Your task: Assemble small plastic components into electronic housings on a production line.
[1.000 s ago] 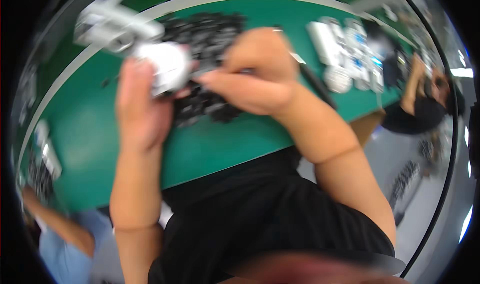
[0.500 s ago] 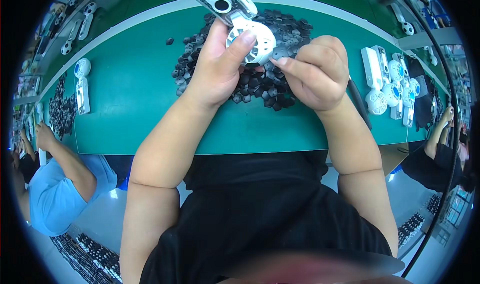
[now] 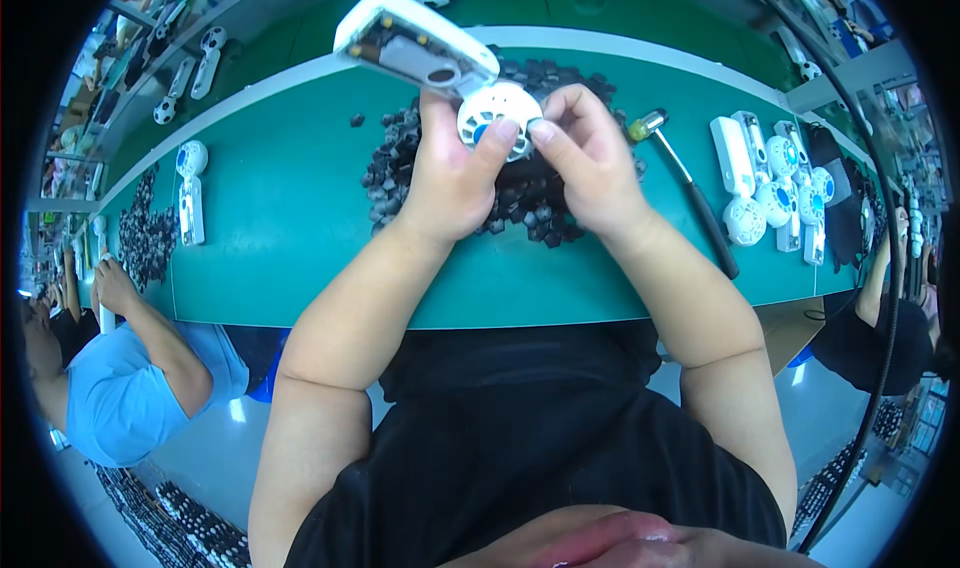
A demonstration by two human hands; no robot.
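My left hand (image 3: 455, 173) grips a white plastic device (image 3: 500, 98) with a round, slotted, ball-like head and a long rectangular body. The body tilts up to the left, and dark inner parts show on its underside. My left thumb lies across the slotted face. At the right rim of the round head, my right hand (image 3: 592, 163) has thumb and forefinger pinched together; what lies between them is too small to make out. Under both hands spreads a pile of black pentagon-shaped pieces (image 3: 395, 158), partly hidden by them.
Right of the pile lies a hammer (image 3: 690, 183) with a black grip. Several white devices (image 3: 745, 220) are grouped at the table's right, and one more (image 3: 191, 193) lies at the left. A co-worker in a blue shirt (image 3: 130, 393) sits left; a black cable (image 3: 875, 158) hangs right.
My right hand has moved left and up to the round head's rim. The device sits a little lower in view, its body turned more sideways. The hammer's head has come into sight.
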